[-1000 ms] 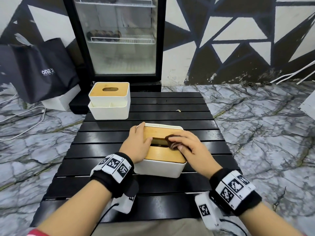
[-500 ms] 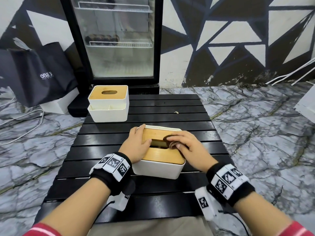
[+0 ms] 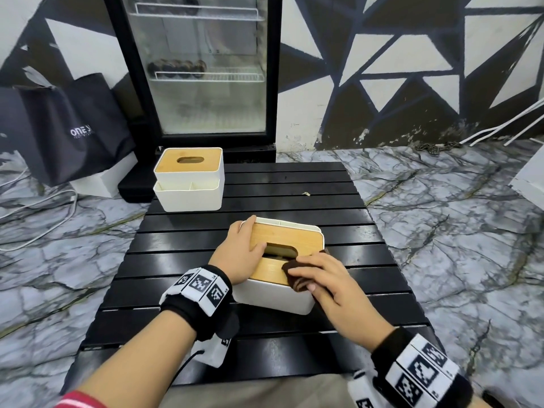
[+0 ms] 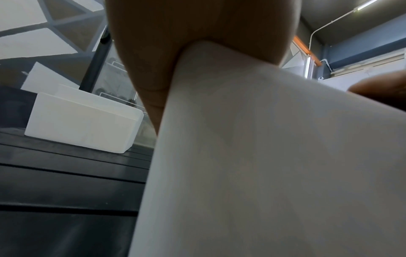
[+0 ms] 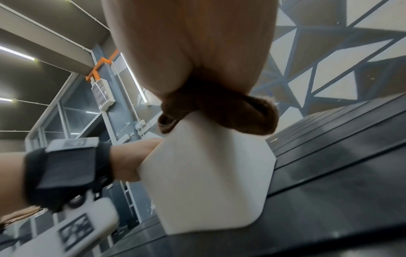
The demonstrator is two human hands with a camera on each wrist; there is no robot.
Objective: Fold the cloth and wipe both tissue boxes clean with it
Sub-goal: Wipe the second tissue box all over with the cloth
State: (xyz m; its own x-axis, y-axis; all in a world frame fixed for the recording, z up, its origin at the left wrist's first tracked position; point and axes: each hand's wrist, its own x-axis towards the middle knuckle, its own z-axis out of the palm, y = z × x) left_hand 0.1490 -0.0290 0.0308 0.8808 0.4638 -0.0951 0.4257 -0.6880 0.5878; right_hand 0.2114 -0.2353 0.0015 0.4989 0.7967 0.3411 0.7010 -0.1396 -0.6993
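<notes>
The near tissue box (image 3: 269, 298), white with a bamboo lid (image 3: 282, 238), lies on the black slatted table (image 3: 176, 260). My left hand (image 3: 247, 250) grips its left end, thumb on the lid at the slot. My right hand (image 3: 312, 275) holds a bunched brown cloth (image 3: 294, 282) and presses it on the lid's near right corner. In the right wrist view the cloth (image 5: 222, 111) bulges under the palm over the box's white corner (image 5: 208, 173). In the left wrist view the box wall (image 4: 263, 156) fills the frame. The far tissue box (image 3: 188, 178) stands at the table's back left.
A glass-door fridge (image 3: 203, 69) stands behind the table. A dark shopping bag (image 3: 67, 128) and a white box sit on the marble floor at left, with cables nearby. A small scrap (image 3: 306, 194) lies on the table's far right.
My right hand has slid the cloth from beside the lid's slot towards me, to the lid's near right corner. The left hand keeps its grip on the box.
</notes>
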